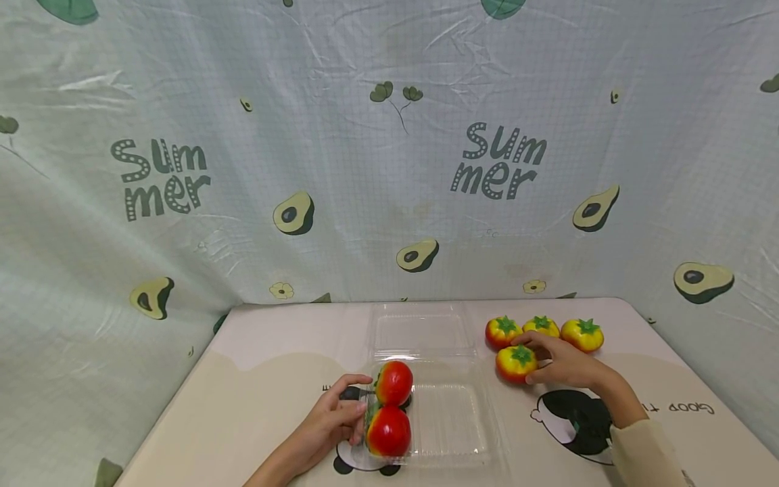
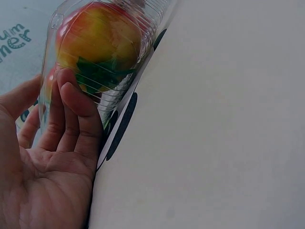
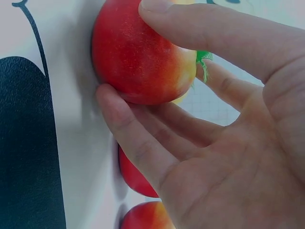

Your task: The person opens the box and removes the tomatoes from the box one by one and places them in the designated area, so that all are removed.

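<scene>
My right hand (image 1: pixel 566 362) curls its thumb and fingers round a red-and-yellow tomato (image 1: pixel 516 365) with a green star-shaped top. In the right wrist view the thumb lies on one side of this tomato (image 3: pixel 138 57) and the fingers on the other. Three similar tomatoes (image 1: pixel 582 335) sit just behind it. My left hand (image 1: pixel 331 419) grips the left wall of a clear plastic container (image 1: pixel 450 419), its bent fingers against the ribbed side. Inside, along that wall, lie two red tomatoes (image 1: pixel 389 431), their green tops facing left.
The container's clear lid (image 1: pixel 420 329) lies folded back behind it on the pale printed table (image 1: pixel 274 399). A curtain (image 1: pixel 353 155) printed with avocados and lettering hangs behind the table and along both sides.
</scene>
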`<state>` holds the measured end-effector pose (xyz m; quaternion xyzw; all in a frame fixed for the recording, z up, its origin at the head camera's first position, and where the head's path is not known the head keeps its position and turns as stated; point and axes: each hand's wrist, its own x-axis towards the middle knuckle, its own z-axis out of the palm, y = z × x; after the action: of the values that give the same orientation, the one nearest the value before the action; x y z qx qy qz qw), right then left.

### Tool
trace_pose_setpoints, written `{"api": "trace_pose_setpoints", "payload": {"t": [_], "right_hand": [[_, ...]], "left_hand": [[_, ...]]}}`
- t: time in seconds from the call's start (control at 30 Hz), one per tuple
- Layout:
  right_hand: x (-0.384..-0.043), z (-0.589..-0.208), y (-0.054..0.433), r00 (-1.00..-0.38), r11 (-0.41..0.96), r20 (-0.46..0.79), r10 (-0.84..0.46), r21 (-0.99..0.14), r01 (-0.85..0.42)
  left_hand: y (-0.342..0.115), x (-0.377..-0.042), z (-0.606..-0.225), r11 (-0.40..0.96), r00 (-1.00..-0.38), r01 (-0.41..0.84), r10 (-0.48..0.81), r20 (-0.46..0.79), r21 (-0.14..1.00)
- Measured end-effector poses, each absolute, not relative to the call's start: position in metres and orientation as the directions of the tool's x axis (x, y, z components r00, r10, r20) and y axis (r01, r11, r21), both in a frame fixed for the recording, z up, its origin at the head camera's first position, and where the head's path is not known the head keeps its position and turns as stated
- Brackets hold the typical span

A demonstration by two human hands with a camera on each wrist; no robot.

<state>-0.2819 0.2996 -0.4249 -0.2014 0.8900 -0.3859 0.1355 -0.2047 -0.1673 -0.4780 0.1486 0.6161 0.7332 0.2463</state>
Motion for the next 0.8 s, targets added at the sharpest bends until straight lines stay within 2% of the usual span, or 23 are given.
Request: {"api": "trace_pose_setpoints", "payload": {"t": [0.8], "right_hand": [[-0.2832, -0.4271, 0.3014, -0.878, 0.605, -0.077, -0.473, -0.753, -0.26]], "left_hand": [[-0.1671, -0.2041, -0.4788, -0.127, -0.834, -0.182, 0.545, -0.084, 0.975]]}}
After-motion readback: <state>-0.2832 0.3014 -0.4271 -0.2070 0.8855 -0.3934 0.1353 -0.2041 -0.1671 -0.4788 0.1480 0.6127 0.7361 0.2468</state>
